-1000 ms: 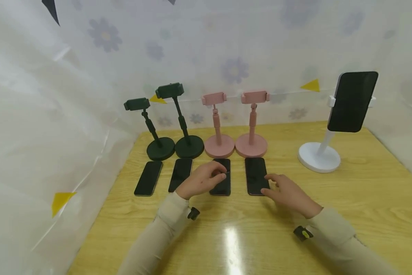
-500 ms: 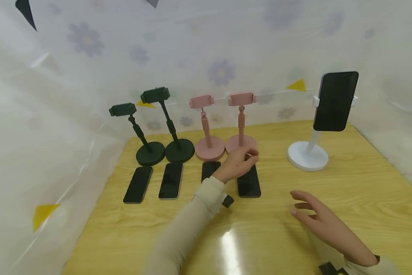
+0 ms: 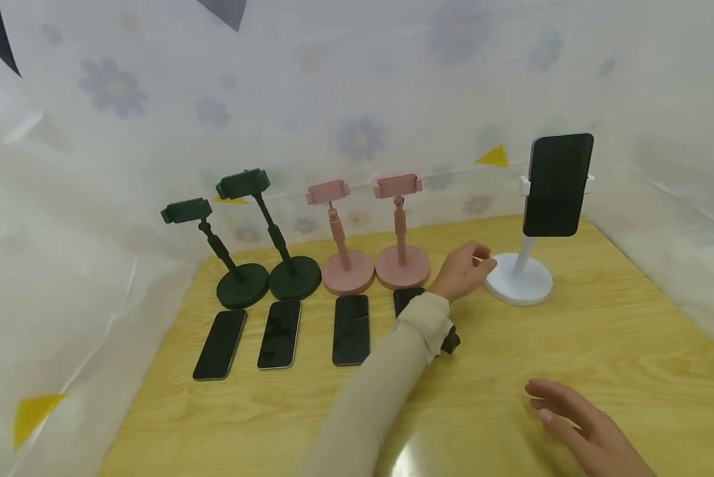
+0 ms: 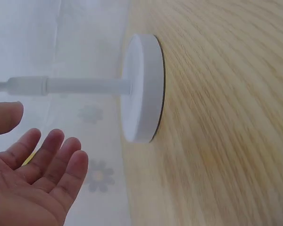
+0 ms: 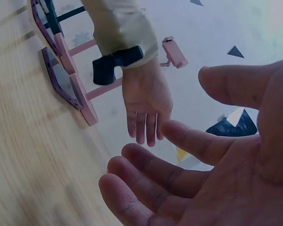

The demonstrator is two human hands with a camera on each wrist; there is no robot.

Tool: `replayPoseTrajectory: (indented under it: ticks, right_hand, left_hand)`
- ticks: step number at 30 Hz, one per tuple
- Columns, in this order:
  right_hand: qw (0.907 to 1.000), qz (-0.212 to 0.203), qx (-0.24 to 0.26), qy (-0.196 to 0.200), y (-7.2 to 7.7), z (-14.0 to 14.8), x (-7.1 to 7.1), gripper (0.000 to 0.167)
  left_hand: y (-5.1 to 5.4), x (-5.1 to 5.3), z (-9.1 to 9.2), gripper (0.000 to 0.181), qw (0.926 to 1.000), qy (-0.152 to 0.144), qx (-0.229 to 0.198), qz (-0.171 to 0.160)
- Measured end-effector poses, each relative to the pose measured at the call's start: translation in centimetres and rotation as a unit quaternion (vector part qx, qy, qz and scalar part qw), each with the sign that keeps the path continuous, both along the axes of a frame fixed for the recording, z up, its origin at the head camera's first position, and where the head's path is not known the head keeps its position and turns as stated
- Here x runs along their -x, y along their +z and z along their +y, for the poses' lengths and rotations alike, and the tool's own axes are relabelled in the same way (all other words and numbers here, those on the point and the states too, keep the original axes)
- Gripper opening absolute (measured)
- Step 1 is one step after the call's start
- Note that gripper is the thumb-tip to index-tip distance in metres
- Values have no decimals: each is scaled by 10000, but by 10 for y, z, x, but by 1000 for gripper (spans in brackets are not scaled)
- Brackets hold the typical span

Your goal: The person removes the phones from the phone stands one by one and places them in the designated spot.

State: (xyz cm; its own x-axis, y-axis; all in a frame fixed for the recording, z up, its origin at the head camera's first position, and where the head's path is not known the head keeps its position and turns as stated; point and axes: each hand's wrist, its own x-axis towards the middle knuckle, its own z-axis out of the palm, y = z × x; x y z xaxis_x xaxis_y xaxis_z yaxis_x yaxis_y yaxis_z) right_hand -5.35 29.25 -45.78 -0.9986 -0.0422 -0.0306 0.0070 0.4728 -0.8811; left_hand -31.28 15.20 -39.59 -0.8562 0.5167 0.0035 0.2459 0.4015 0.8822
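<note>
My left hand (image 3: 465,270) hovers beside the round base of a white phone stand (image 3: 519,285), its fingers loosely bent around nothing. In the left wrist view, the palm (image 4: 28,193) faces up toward the stand's white post (image 4: 89,86), apart from it. A black-screened phone (image 3: 558,185) sits upright in the stand's clamp. Nearer the front right, my right hand (image 3: 589,430) is held over the table with relaxed fingers and holds nothing. The right wrist view shows its spread fingers (image 5: 155,183). My left forearm covers part of a phone (image 3: 406,299) lying flat.
Two dark green phone stands (image 3: 294,278) and two pink ones (image 3: 403,266) line the back of the wooden table (image 3: 226,424). Before them lie more phones (image 3: 351,331), screens up. A flower-printed plastic sheet (image 3: 309,86) hangs behind and at the sides.
My left hand has swept right, from over the phones to beside the white stand's base. My right hand has drawn back from the rightmost flat phone toward the front right. The view has shifted right.
</note>
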Motion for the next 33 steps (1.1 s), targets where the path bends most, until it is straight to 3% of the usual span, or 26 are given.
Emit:
replayPoseTrajectory:
  ticks: [4, 9, 13, 16, 18, 20, 21, 23, 26, 29, 33]
  right_hand:
    - [9995, 13, 251, -214, -10, 7, -13, 41]
    - [9945, -373, 915, -352, -22, 9, -23, 42]
    - [9827, -695, 1715, -19, -32, 11, -27, 40]
    - [9612, -782, 2564, 657, -39, 15, -27, 39]
    - [9373, -969, 3171, 1075, -41, 19, -26, 42]
    - [9157, -1187, 3602, 1328, -41, 23, -26, 46]
    - [9131, -1238, 3662, 1294, -41, 24, -26, 46]
    - [9148, -1182, 3651, 1259, -42, 21, -27, 46]
    - [9396, -771, 3185, 988, -43, 15, -30, 45]
    - [9517, -496, 2898, 884, -43, 12, -30, 47]
    - [9519, -527, 2901, 831, -43, 10, -30, 45]
  left_hand:
    - [0, -2, 30, 30, 9999, 65, 128, -73]
    - [3, 1, 58, 37, 10000, -42, 43, 11]
    - [8, 6, 70, 43, 9997, -20, -170, 177]
    - [11, 8, 77, 46, 9993, -22, -312, 194]
    - [13, 8, 83, 46, 9991, -21, -358, 232]
    - [14, 8, 88, 42, 9987, -47, -321, 383]
    - [14, 8, 91, 40, 9983, -73, -275, 499]
    - [11, 6, 90, 38, 9975, -50, -168, 679]
    - [8, 5, 89, 38, 9954, -136, -31, 949]
    - [6, 3, 87, 41, 9940, -238, 42, 1064]
    - [6, 2, 84, 43, 9954, -283, 84, 913]
